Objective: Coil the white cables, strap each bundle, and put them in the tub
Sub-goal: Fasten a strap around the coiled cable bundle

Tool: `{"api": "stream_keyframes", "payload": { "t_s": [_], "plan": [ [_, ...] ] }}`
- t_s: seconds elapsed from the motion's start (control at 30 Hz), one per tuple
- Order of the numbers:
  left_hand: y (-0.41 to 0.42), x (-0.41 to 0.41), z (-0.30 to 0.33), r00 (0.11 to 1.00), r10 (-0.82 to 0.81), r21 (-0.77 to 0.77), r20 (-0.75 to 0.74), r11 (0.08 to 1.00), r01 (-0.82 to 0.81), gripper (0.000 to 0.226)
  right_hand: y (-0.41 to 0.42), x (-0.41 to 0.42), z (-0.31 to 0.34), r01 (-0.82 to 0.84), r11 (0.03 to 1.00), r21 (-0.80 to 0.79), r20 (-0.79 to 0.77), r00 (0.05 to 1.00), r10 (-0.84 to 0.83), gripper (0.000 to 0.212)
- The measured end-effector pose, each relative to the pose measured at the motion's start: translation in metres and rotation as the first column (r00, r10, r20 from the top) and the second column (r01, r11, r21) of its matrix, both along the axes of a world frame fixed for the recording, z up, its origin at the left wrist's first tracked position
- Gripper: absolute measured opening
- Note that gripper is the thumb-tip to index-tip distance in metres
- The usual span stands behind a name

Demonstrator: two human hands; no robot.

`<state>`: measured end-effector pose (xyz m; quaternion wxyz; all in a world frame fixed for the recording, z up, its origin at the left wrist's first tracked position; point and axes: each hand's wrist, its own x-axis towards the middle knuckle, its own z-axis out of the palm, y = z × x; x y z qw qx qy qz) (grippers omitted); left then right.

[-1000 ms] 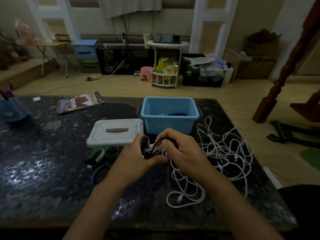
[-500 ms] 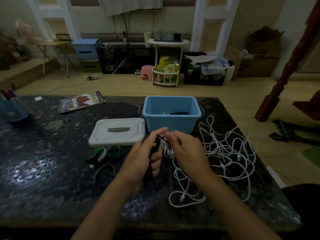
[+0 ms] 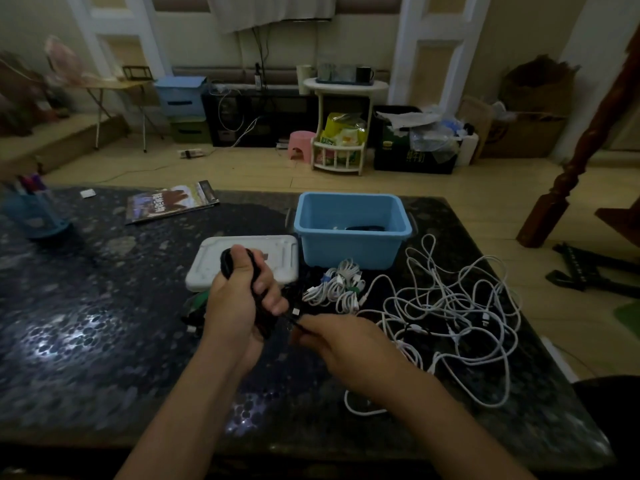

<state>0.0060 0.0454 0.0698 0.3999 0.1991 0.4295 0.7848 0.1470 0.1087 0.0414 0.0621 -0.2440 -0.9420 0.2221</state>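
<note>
Two hands busy, left hand [image 3: 239, 299] gripping black coil [image 3: 258, 299], right hand [image 3: 341, 339] pinching its end (blurred).

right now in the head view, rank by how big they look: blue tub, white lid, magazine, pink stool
1. blue tub
2. white lid and magazine: they look alike, unranked
3. pink stool, though it stands much farther off

Magazine [image 3: 172, 206] on the dark table, cover title too blurred to read, dark crate [image 3: 414, 156] on the floor, yellowish printed marks, not legible, no other readable text
</note>
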Motion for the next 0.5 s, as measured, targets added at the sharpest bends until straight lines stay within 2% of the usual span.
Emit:
{"api": "stream_keyframes", "payload": {
  "t_s": [0.03,0.1,0.17,0.2,0.27,0.37,0.5],
  "plan": [
    [0.0,-0.004,-0.002,0.999,0.041,-0.025,-0.033,0.999,-0.041,0.036,-0.001,0.0,-0.001,-0.038,0.999,0.031,0.011,0.999,0.038,0.018],
    [0.002,-0.011,-0.008,0.961,0.129,-0.133,-0.245,0.977,-0.165,0.04,-0.001,0.001,0.002,-0.085,0.992,0.09,-0.019,0.996,0.087,0.02],
    [0.004,-0.014,-0.012,0.844,0.126,-0.239,-0.521,0.928,-0.286,0.055,0.0,0.005,0.008,-0.112,0.987,0.12,-0.102,0.987,0.124,0.022],
    [0.003,-0.014,-0.013,0.79,0.089,-0.271,-0.606,0.911,-0.311,0.065,0.002,0.008,0.012,-0.12,0.985,0.12,-0.151,0.979,0.137,0.02],
    [0.003,-0.012,-0.017,0.745,0.01,-0.284,-0.667,0.921,-0.267,0.076,0.007,0.013,0.02,-0.12,0.987,0.105,-0.221,0.965,0.14,0.015],
    [0.004,-0.011,-0.023,0.692,-0.171,-0.331,-0.701,0.938,-0.103,0.085,0.015,0.019,0.026,-0.094,0.995,0.025,-0.35,0.932,0.096,0.007],
    [0.006,0.002,-0.027,0.642,-0.402,-0.41,-0.652,0.9,0.147,0.088,0.017,0.02,0.031,-0.083,0.955,-0.285,-0.53,0.844,-0.085,0.017]
  ]
}}
